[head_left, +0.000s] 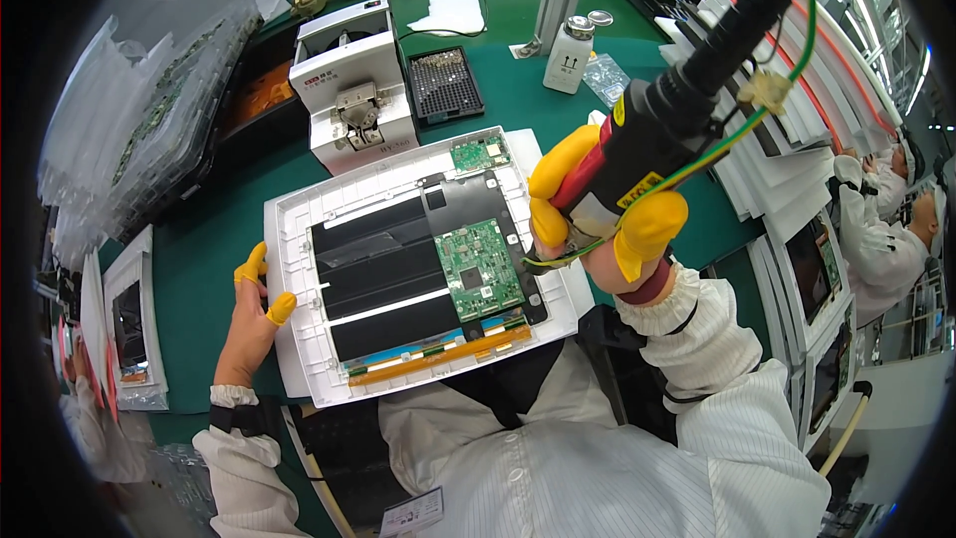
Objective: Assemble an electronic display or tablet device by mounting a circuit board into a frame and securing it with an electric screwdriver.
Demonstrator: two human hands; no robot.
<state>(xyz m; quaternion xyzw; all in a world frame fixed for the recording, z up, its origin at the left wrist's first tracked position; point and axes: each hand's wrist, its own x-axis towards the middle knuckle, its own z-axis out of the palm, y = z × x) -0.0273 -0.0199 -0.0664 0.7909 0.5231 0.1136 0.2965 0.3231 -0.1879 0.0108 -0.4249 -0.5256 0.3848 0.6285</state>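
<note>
Hold the white panel [294, 249], likely fragile, by its rim; left hand [247, 324] half-open at its left, right hand [609, 264] clasping corded tool [622, 154].

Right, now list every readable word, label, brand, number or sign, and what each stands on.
Wording isn't copied here, only located:
White box-shaped machine: red and dark lettering on its front.
White plastic bottle: two upward arrows; smaller print blurred.
Black-and-red handheld tool: yellow labels with dark print.
Pale rectangular badge card: too small to read.
Green circuit board: markings too small.
</note>
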